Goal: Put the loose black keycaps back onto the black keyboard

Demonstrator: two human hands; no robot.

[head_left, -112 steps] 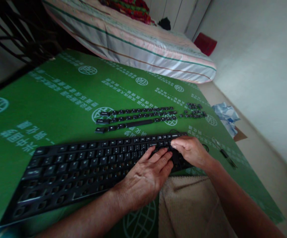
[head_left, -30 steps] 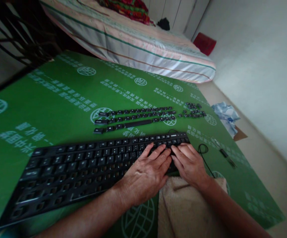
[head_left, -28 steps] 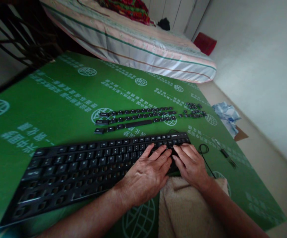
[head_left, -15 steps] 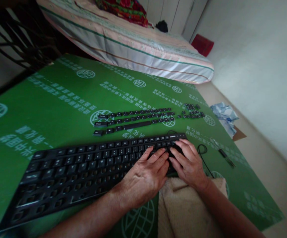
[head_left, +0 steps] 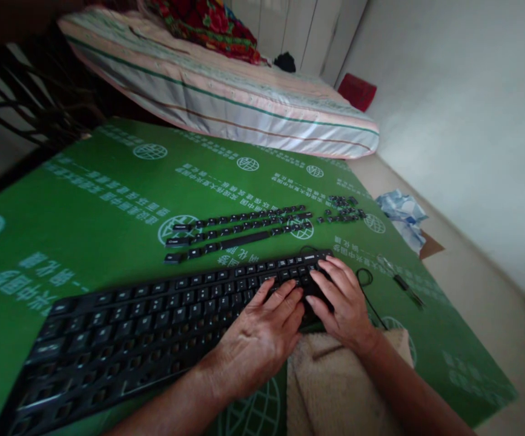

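A black keyboard (head_left: pixel 144 315) lies slantwise on the green table. Its upper rows carry keycaps, while the nearer rows at the left show bare sockets. My left hand (head_left: pixel 262 333) rests palm down over the keyboard's right part, fingers stretched across the keys. Beside it, my right hand (head_left: pixel 341 303) lies on the right end, fingers apart and touching the keys; I see nothing held in either hand. Removed keycaps (head_left: pixel 244 241) are laid out in three rows beyond the keyboard, with a loose cluster of small keycaps (head_left: pixel 346 212) to their right.
A beige cloth (head_left: pixel 335 387) lies under my right forearm. Right of the keyboard are a black cable (head_left: pixel 366 290) and a small dark-handled tool (head_left: pixel 407 289) on the green table (head_left: pixel 108 175). A bed (head_left: pixel 226 103) borders the far side; crumpled wrapping (head_left: pixel 401 209) lies beyond the right edge.
My right hand's fingers have spread a little and shifted slightly away from my left hand. My left hand stays on the keys. The whole view has tilted slightly.
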